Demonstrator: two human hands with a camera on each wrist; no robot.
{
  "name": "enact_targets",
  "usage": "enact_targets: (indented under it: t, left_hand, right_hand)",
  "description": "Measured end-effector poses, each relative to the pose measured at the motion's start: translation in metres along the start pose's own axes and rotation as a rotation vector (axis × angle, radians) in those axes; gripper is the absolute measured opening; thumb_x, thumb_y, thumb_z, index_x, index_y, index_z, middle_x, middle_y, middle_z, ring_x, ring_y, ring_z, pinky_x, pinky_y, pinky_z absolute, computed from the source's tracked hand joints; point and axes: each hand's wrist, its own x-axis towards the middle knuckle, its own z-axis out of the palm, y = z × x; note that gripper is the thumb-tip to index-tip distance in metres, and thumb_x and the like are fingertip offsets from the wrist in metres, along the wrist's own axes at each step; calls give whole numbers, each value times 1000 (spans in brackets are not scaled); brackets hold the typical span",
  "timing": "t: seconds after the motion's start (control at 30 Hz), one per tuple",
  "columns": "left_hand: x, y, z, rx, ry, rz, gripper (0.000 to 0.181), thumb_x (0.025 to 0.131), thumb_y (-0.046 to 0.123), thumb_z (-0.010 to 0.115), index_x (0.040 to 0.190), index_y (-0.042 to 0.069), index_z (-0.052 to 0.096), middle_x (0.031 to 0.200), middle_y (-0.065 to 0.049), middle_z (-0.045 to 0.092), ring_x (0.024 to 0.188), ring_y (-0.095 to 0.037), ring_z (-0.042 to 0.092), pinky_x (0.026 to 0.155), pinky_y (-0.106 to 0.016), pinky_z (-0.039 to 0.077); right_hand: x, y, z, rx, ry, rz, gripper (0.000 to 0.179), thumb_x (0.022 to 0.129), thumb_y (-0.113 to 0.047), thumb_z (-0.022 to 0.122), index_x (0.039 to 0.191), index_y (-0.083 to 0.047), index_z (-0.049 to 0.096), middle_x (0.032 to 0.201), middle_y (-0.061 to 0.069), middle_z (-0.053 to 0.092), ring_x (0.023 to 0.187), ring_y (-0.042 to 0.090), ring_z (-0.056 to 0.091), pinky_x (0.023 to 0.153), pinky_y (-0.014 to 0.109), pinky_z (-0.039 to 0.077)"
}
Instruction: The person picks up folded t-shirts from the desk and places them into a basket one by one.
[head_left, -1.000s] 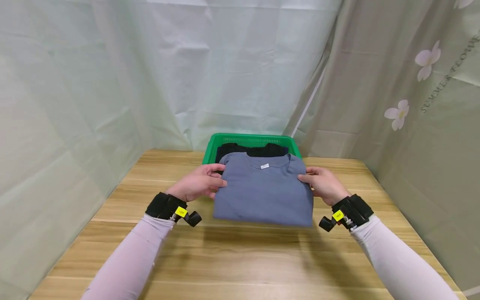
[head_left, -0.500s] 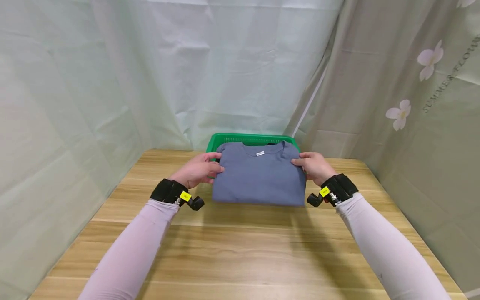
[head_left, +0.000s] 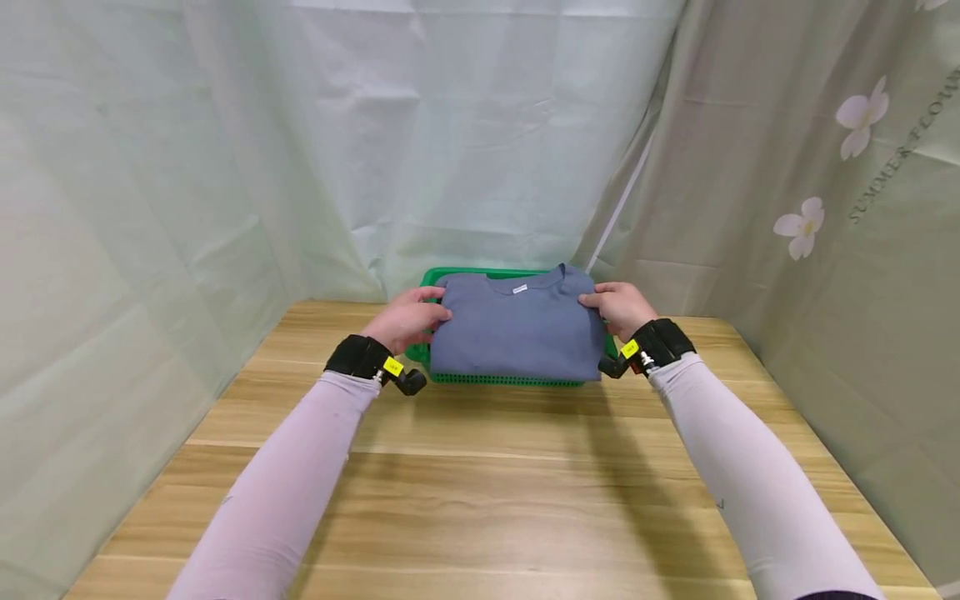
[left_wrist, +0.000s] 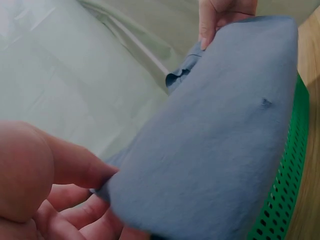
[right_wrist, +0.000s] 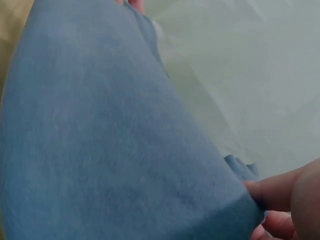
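A folded blue-grey T-shirt [head_left: 517, 333] with a small white neck label hangs over the green plastic basket [head_left: 510, 381], hiding most of it. My left hand [head_left: 408, 321] pinches its left edge, thumb on top and fingers beneath. At the opposite edge, my right hand [head_left: 621, 308] grips the cloth between thumb and fingers. In the left wrist view the shirt [left_wrist: 200, 135] stretches between both hands, with the basket's perforated wall [left_wrist: 282, 190] below it. The right wrist view shows my thumb [right_wrist: 275, 190] pressed on a corner of the cloth. What lies in the basket is hidden.
The basket stands at the back of a wooden table [head_left: 480, 500]. Right behind it hangs a pale curtain [head_left: 465, 142]. Another curtain, with printed flowers [head_left: 801, 227], borders the right side. Each wrist carries a black strap with a small camera.
Both hands have carried the folded shirt away from me, to over the basket. The dark clothes seen inside the basket earlier are now covered, and its front wall shows beneath the shirt.
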Motion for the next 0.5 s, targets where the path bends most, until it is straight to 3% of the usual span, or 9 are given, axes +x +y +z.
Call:
enact_targets:
  t: [0.17,0.3,0.5]
  left_hand:
    - [13,0,1,31,85,-3,56,99,5,58,150,8,36,134,-12,48,97,-25,54,81,-40,51]
    - [22,0,0,55,139,2,56,98,5,59,150,9,39,142,-11,44,104,-23,53,80,-38,51]
    - [31,0,2,53,168,24,56,96,4,60,149,8,41,141,-12,47,105,-23,56,78,-33,52]
  right_hand:
    - [9,-5,3,3,17,0,57,101,-13,60,150,1,34,150,17,31,127,30,38,105,53,36]
    - [17,-7,5,-6,31,6,59,101,-13,60,151,0,32,151,17,30,128,31,38,105,52,37]
    - [23,-10,3,-30,41,-14,62,101,-13,60,153,0,28,152,18,29,128,31,39,104,51,38]
